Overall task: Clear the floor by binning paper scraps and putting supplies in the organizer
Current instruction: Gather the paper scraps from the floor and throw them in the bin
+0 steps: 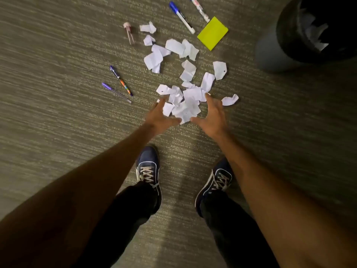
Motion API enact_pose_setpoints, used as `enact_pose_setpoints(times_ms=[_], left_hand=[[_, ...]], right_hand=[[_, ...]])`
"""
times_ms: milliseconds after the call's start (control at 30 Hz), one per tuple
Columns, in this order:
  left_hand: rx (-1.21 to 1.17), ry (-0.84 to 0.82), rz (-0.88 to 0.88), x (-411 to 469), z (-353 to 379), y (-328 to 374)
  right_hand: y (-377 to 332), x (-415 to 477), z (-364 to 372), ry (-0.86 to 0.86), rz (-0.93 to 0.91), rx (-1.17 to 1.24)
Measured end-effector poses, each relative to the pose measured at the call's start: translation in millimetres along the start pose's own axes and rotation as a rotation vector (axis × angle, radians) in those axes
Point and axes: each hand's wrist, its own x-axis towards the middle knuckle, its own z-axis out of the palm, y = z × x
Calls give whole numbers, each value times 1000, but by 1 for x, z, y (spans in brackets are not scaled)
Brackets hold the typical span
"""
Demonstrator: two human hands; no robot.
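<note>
Carpeted floor (58, 55) strewn with paper scraps (185, 105); left hand (161, 118) and right hand (211, 117) spread open, flanking the nearest heap, gripping nothing. Scrap-gathering step; next, likely scoop together, carry to bin (286, 35).

An office, most likely — short-pile commercial carpet (58, 55), a round wastebasket (286, 45) holding paper, and desk supplies on the floor: markers (181, 17), pens (120, 80), a yellow sticky-note pad (212, 33).
</note>
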Motion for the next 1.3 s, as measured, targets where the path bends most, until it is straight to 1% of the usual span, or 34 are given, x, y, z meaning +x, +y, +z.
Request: enact_pose_setpoints(times_ms=[33, 133, 233, 267, 367, 467, 567, 633, 767, 867, 933, 1067, 1167, 1300], left_hand=[[-44, -1, -45, 7, 7, -4], [-191, 58, -273, 27, 32, -15], [-468, 221, -424, 43, 50, -20], [-556, 247, -467, 48, 57, -23], [-818, 188, -607, 55, 73, -20], [-891, 124, -729, 61, 78, -12], [-951, 125, -728, 64, 81, -8], [-945, 119, -704, 66, 80, -5], [-983, 128, -724, 70, 74, 2], [-1074, 71, -636, 69, 74, 3], [-1119, 71, -608, 68, 72, 2], [-1096, 53, -579, 63, 68, 3], [-1117, 79, -568, 52, 61, 10], [-1066, 96, -508, 31, 45, 28]], right_hand=[[4, 9, 9, 4, -1, -17], [22, 37, 31, 11, 83, -60], [36, 66, 43, 94, 159, -28], [38, 75, 44, 108, 174, -17], [43, 94, 49, 101, 206, -34], [46, 105, 52, 90, 185, -32], [47, 110, 56, 96, 117, -73], [46, 109, 60, 110, 88, -69], [41, 106, 70, 79, 46, -40], [39, 106, 74, 98, 42, 83], [39, 106, 75, 106, 32, 151], [38, 102, 71, 105, 20, 245], [32, 93, 62, 96, 50, 306], [18, 70, 43, 107, 100, 451]])
